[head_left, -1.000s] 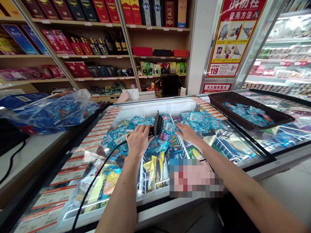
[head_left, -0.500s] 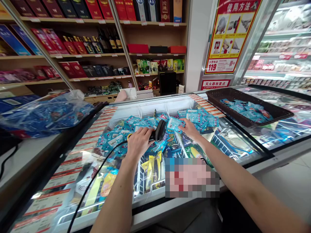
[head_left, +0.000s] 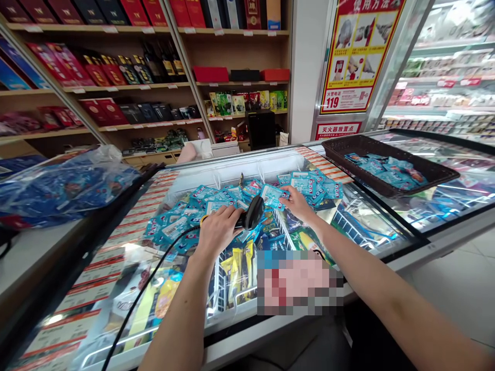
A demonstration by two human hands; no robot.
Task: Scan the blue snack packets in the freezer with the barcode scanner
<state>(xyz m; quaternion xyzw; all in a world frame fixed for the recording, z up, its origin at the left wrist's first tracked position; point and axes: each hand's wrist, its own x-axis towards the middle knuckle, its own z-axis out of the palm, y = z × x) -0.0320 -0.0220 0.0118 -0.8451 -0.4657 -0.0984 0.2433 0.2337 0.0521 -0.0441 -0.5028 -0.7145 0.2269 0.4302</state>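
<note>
In my left hand [head_left: 217, 226] is a black corded barcode scanner [head_left: 254, 212], with the fingers wrapped round its handle. The scanner's head faces a small blue packet [head_left: 271, 196], which my right hand [head_left: 296, 203] pinches by its right edge. Both hands are over the glass top of a chest freezer [head_left: 235, 322]. Many similar blue packets lie spread on the glass: a pile [head_left: 174, 226] to the left, and another pile [head_left: 315, 185] just beyond my right hand. My fingers cover part of the scanner's handle.
A dark brown tray [head_left: 386, 188] with more blue packets stands on the freezer at the right. A clear plastic bag [head_left: 65, 185] full of blue packets lies at the left. The scanner's black cord [head_left: 145, 281] crosses the glass. Stocked shelves [head_left: 131, 87] stand behind.
The packet in my right hand now shows its printed front turned towards the scanner at a slightly different tilt. Both hands keep their hold, and the whole view has shifted slightly.
</note>
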